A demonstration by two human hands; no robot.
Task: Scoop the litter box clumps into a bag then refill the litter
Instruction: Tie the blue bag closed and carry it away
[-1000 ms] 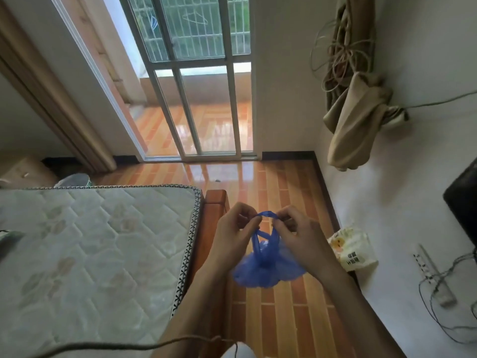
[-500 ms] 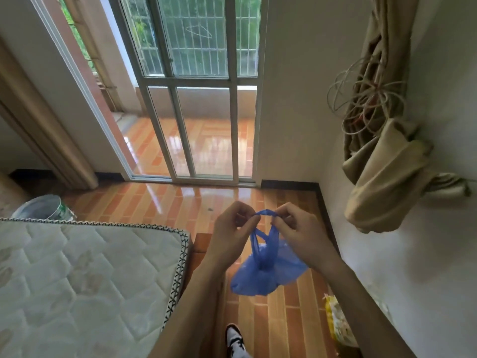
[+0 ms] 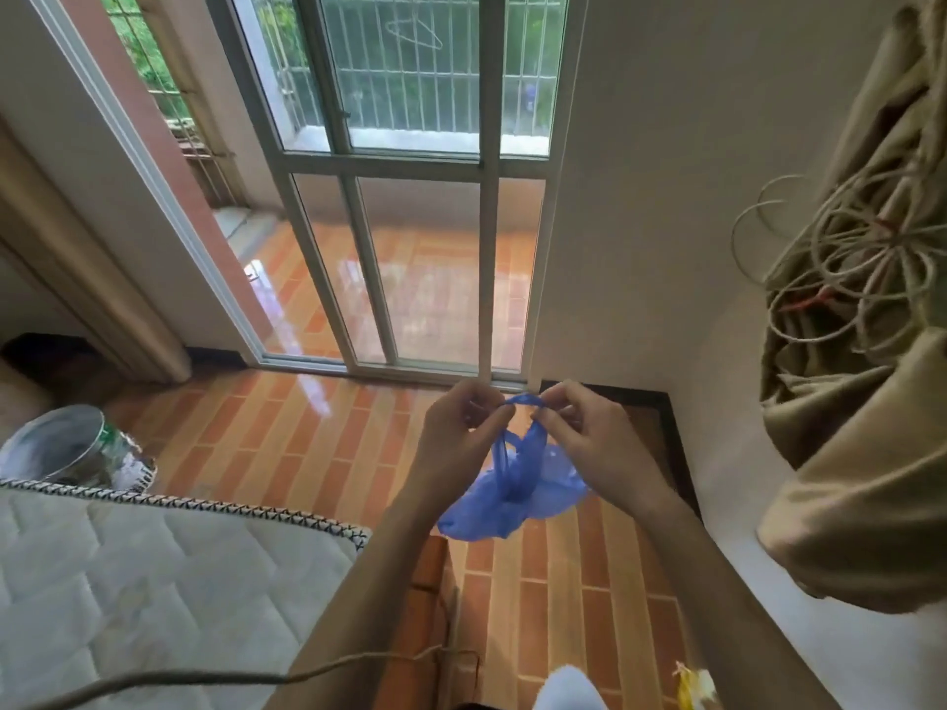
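Swung upward since a second earlier, off the mattress, with left hand and right hand both pinching the blue plastic bag handles at chest height over the floor; thin handles likely to tear if yanked.

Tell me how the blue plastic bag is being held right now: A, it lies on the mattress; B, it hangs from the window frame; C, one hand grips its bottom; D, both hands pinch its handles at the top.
D: the left hand and right hand each pinch the handle loop of the blue bag, which hangs between them above the floor.
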